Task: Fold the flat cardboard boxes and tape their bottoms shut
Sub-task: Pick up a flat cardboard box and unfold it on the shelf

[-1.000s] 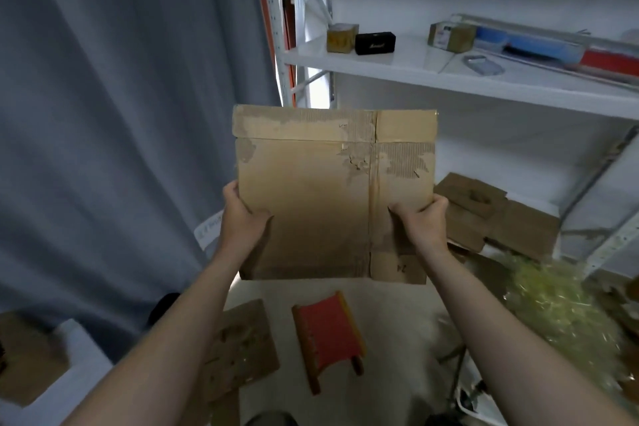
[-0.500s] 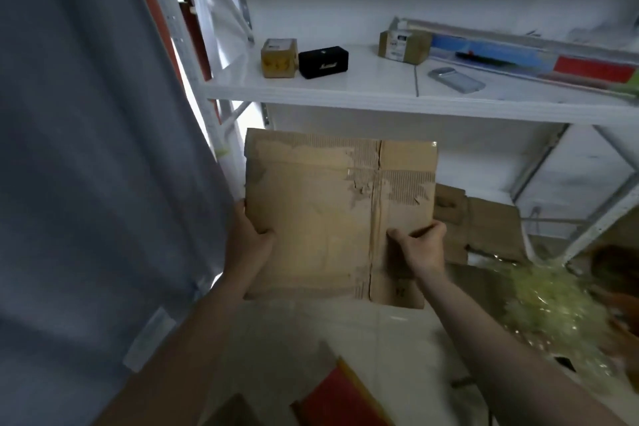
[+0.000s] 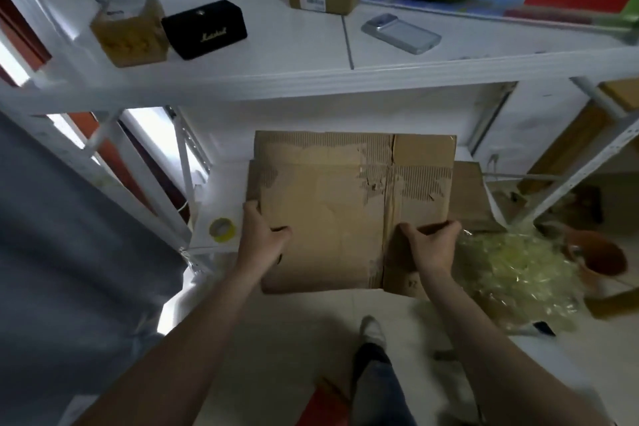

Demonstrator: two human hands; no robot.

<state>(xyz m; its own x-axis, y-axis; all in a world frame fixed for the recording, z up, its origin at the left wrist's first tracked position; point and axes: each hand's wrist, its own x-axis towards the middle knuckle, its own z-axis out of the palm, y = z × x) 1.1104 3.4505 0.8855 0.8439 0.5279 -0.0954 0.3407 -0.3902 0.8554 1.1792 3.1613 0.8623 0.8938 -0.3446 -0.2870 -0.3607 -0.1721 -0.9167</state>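
While it hangs unopened between two hands, the piece in work is entered as follows.

**Item:** one flat cardboard box (image 3: 339, 218), used, its facing torn along the top strip and beside the centre seam.
**Position:** below the front edge of the white shelf (image 3: 311, 79), held in the air with its broad face toward the camera.

**Step in hand (judged):** opening the flattened sleeve into a square tube, with the bottom flaps not yet folded. To do it well:
- Push the two side creases toward each other so the panels bow apart.
- Keep thumbs off the seam, where the torn liner looks weak.
- Square the corners before any flap is turned in.

**Left hand (image 3: 261, 235):** at the box's left edge, thumb laid on the near face and fingers behind, out of sight. It is clamped on the board.
**Right hand (image 3: 432, 245):** on the narrow right panel, fingers and thumb curled tight onto the card. Which edge they catch cannot be told.
**Forearms:** both reach forward under the shelf, with the wrists nearly level.

**Also present:**
- A tape roll (image 3: 222, 228) lies beneath the shelf's left end.
- More cardboard sheets (image 3: 466, 197) lie under the shelf, behind the box.
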